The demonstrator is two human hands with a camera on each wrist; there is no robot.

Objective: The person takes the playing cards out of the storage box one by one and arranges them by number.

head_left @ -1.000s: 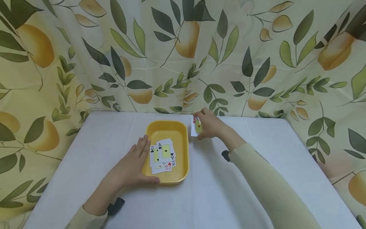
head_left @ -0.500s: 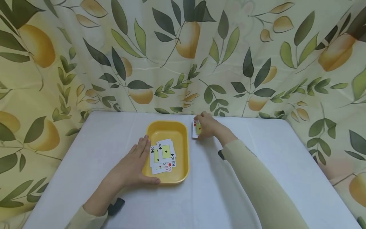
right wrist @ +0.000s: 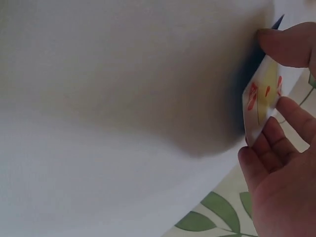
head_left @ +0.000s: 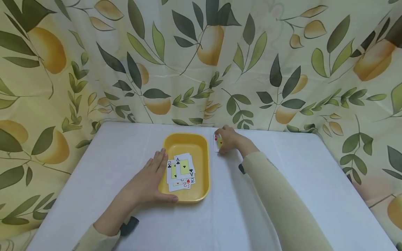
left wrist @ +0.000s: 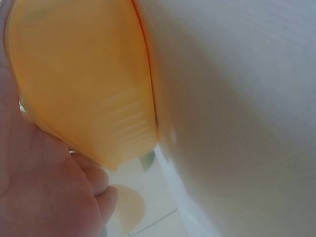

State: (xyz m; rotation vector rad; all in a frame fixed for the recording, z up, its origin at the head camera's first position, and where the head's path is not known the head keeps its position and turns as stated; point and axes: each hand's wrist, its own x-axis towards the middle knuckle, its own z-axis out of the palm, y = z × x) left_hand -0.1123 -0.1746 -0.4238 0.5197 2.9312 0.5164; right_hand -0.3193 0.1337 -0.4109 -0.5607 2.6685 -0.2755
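In the head view my left hand (head_left: 147,177) lies along the left side of a yellow tray (head_left: 203,167), fingers straight and thumb at its near rim. The left wrist view shows the tray's outer wall (left wrist: 84,74) beside the palm. Several playing cards (head_left: 184,167) overlap inside the tray, an ace of clubs on top. To the right of the tray, my right hand (head_left: 230,139) pinches an ace of hearts card (head_left: 219,142) between thumb and fingertips. In the right wrist view this playing card (right wrist: 261,103) is tilted, with dark blue showing behind it; whether more cards are there I cannot tell.
A white-covered table (head_left: 267,195) carries everything. Behind its far edge hangs a curtain (head_left: 176,76) with a fruit and leaf print. Dark straps (head_left: 128,226) show at the wrists.
My right hand has moved slightly toward me with the ace of hearts, beside the tray's far right corner. The left hand and the tray have stayed put; the head view has shifted a little.
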